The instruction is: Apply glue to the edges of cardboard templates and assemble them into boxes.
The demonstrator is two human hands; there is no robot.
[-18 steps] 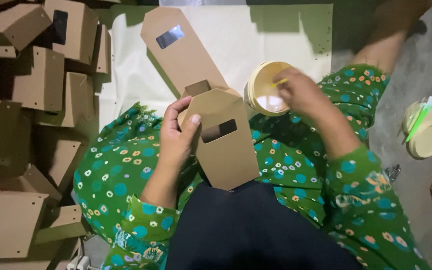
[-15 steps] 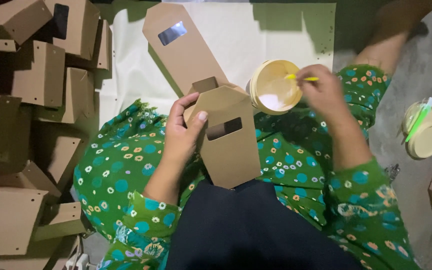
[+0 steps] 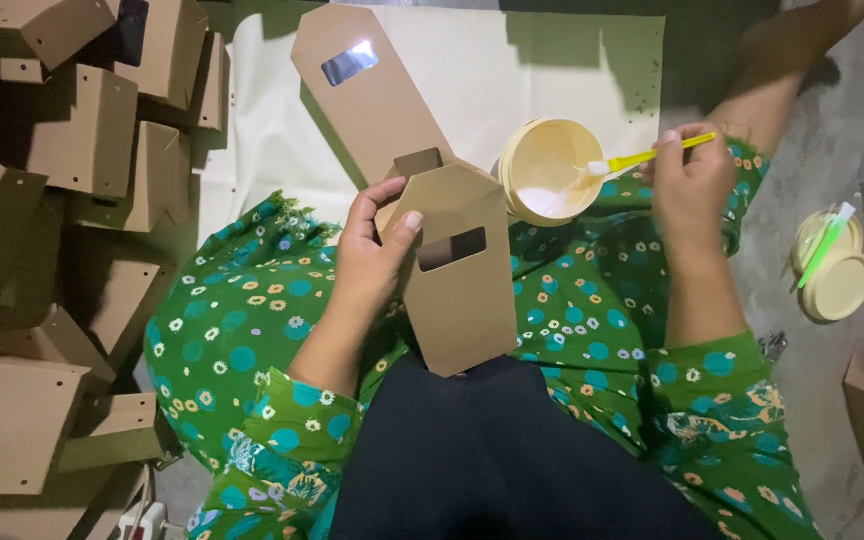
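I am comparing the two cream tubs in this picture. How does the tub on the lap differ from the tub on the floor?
The tub on the lap is open, with white paste inside, and the right hand dips a yellow brush into it. The tub on the floor is untouched, at the person's right, and a green brush lies across it; its contents are not visible. Both are round and cream-coloured.

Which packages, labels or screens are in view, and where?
Flat brown cardboard package blank with window cutout: on the lap, held by the left hand.
Second brown blank with shiny film window: lying on cream sheet.
Folded brown cardboard boxes: piled on the left.
No labels or screens seen.
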